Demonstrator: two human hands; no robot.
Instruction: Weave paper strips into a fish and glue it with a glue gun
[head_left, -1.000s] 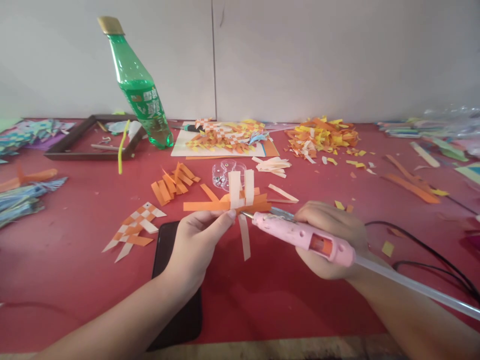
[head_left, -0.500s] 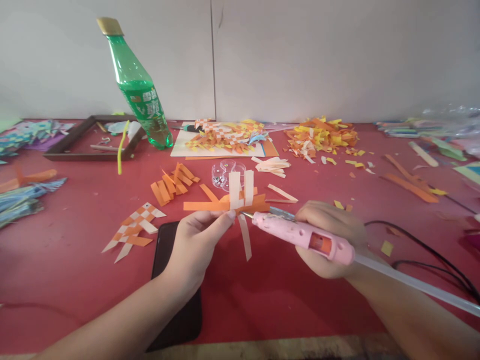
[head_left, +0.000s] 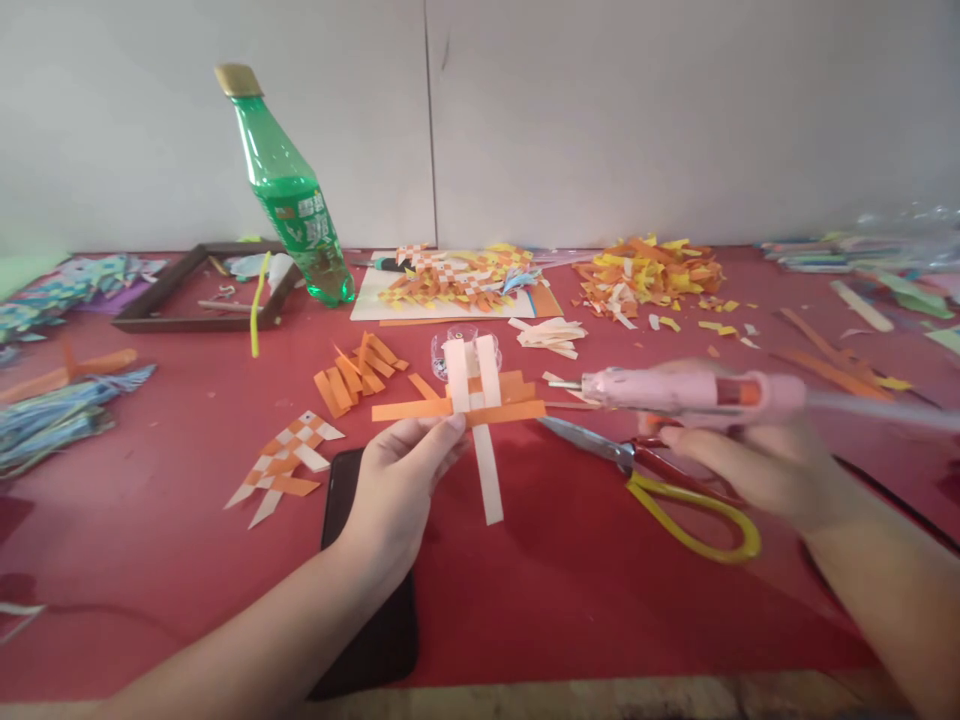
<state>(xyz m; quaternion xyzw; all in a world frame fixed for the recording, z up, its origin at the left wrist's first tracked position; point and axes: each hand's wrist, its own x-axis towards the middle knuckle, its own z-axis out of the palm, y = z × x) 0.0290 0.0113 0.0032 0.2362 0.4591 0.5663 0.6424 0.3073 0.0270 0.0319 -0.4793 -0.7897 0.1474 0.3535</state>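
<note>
My left hand [head_left: 401,475] pinches a half-woven piece of orange and cream paper strips [head_left: 471,400] and holds it up over the red table [head_left: 562,580]. To its right, my right hand [head_left: 750,460] is closed round a pink hot glue gun [head_left: 690,392], blurred by motion, its nozzle pointing left and a short way clear of the strips. Red and yellow scissors [head_left: 660,480] lie on the table just under the glue gun. A finished woven paper fish [head_left: 289,462] lies left of my left hand.
A dark phone [head_left: 367,620] lies under my left wrist. Behind stand a green bottle [head_left: 296,200], a wooden frame [head_left: 202,295], a small clear box [head_left: 450,345], cut orange strips [head_left: 356,365], a sheet of woven fish [head_left: 457,278] and a heap of paper scraps [head_left: 645,270]. A black cable [head_left: 892,500] runs at the right.
My right hand has pulled the glue gun away from the woven strips, up and to the right, uncovering the scissors beneath. My left hand keeps hold of the strips.
</note>
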